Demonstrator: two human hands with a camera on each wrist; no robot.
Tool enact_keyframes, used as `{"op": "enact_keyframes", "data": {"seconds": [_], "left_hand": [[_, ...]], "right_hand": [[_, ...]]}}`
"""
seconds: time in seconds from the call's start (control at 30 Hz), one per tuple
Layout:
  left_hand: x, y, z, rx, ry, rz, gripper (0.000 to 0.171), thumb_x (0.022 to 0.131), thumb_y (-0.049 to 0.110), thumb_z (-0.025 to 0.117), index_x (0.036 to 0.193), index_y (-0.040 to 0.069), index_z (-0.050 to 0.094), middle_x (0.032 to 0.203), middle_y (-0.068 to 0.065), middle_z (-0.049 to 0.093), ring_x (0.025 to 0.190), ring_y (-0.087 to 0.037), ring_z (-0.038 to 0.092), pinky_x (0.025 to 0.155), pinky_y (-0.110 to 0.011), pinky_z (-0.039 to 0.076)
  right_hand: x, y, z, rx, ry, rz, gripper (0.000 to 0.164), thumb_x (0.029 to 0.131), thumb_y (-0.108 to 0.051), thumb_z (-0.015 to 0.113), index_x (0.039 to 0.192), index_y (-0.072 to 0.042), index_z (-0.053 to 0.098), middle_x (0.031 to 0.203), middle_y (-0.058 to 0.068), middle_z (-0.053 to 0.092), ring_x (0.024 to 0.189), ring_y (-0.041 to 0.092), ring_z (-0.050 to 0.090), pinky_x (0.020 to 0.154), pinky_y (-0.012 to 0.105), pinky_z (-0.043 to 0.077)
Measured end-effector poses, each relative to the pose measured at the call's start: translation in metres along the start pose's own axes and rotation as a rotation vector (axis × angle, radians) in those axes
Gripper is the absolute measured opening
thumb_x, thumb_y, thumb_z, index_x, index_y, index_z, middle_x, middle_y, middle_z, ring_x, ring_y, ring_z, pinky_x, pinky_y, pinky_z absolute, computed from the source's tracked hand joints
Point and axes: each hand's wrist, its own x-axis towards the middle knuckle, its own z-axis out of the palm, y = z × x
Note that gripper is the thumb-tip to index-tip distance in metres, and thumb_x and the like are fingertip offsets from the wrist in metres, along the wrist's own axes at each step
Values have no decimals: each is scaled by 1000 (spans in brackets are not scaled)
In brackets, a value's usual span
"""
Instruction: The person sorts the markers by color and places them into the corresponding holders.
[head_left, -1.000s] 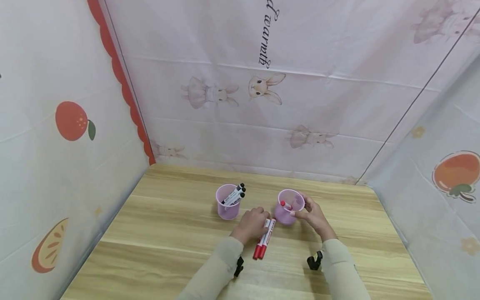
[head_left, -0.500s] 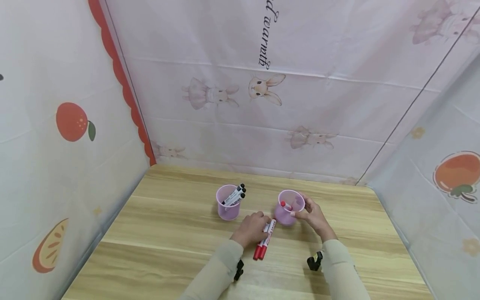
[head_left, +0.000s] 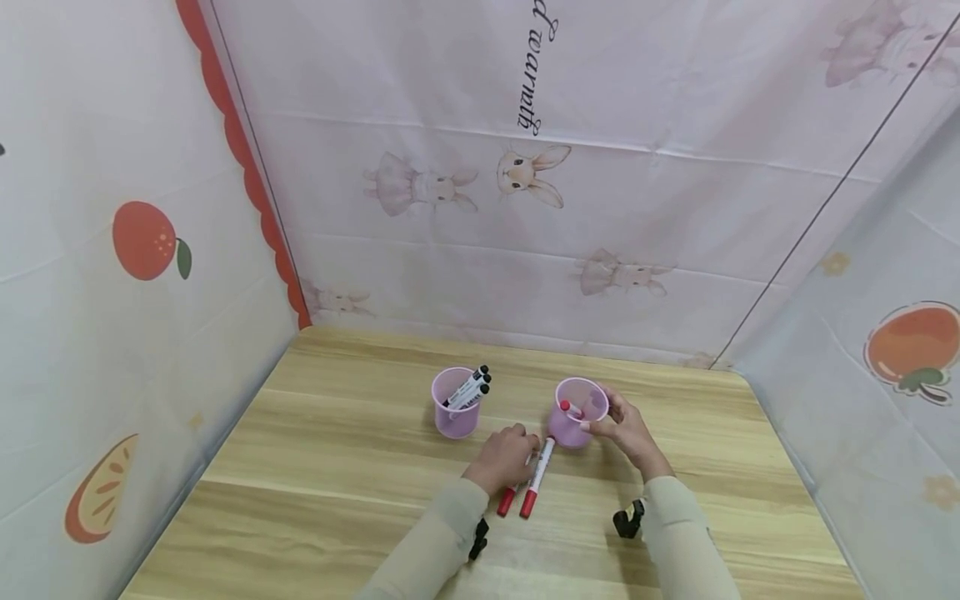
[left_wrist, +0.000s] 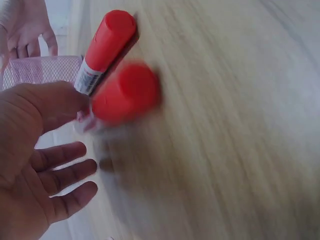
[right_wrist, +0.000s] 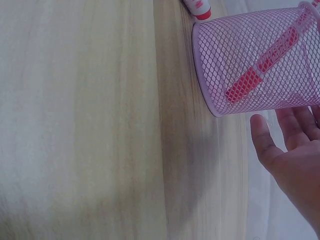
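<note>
My left hand [head_left: 504,458] pinches a red-capped whiteboard marker [left_wrist: 127,95] between thumb and forefinger, low over the table; the other fingers extend loosely in the left wrist view. Beside it on the wood lies a second red-capped marker [head_left: 537,477], its far end close to a pink mesh pen cup [head_left: 567,435]. That cup stands upright, and my right hand [head_left: 630,435] holds it from the right side, thumb in front and fingers behind. One red marker [right_wrist: 270,62] leans inside, visible through the mesh in the right wrist view.
A similar pink mesh cup [head_left: 456,425] stands further left, with several black-capped markers [head_left: 468,392] leaning to the right in it. Printed cloth walls [head_left: 465,292] enclose the wooden table [head_left: 322,467] at the back and both sides.
The two red markers lay side by side; the left one has now shifted left, away from the other, with my left hand pinching it. My right hand and the cups have stayed put.
</note>
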Motion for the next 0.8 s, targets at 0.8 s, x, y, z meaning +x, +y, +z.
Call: {"op": "enact_keyframes", "data": {"seconds": [0.8], "left_hand": [[0, -6, -3, -173, -86, -55, 35, 68, 3, 74, 101, 11, 68, 88, -1, 52, 76, -12, 50, 70, -23, 46]], "right_hand": [[0, -1, -1, -47, 5, -5, 81, 72, -2, 77, 140, 4, 33, 138, 25, 38, 127, 41, 34, 104, 50, 24]]}}
